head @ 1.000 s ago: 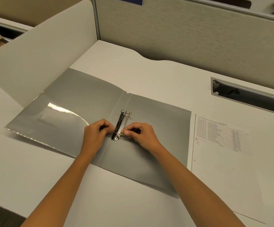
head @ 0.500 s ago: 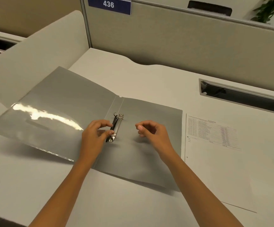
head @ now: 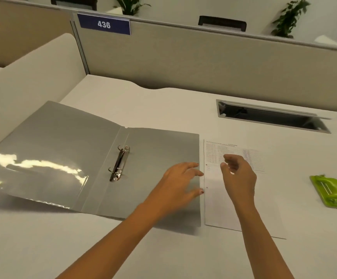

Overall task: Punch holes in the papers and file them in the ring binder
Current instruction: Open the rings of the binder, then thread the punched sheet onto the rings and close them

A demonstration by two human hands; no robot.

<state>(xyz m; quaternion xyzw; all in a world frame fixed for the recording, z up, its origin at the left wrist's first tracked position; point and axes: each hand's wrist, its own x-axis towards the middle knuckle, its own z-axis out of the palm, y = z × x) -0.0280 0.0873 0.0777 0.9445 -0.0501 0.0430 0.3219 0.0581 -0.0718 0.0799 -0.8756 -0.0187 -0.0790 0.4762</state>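
A grey ring binder [head: 63, 141] lies open on the white desk, its two metal rings [head: 120, 163] standing open along the spine. Just right of it lies a printed sheet of paper [head: 222, 204] with two punched holes along its left edge. My left hand [head: 180, 183] hovers over the binder's right cover, fingers spread toward the sheet's left edge. My right hand [head: 238, 174] is above the sheet, fingers loosely curved and holding nothing. A green hole punch [head: 329, 190] sits on the desk to the right.
A beige partition with a blue "436" sign [head: 104, 24] closes off the back. A curved white divider [head: 32, 77] stands at the left. A cable slot [head: 272, 116] opens in the desk at the back right. Plants stand beyond the partition.
Both hands have left the binder's rings and moved right to the printed sheet. The view has swung right, bringing the green hole punch into sight.
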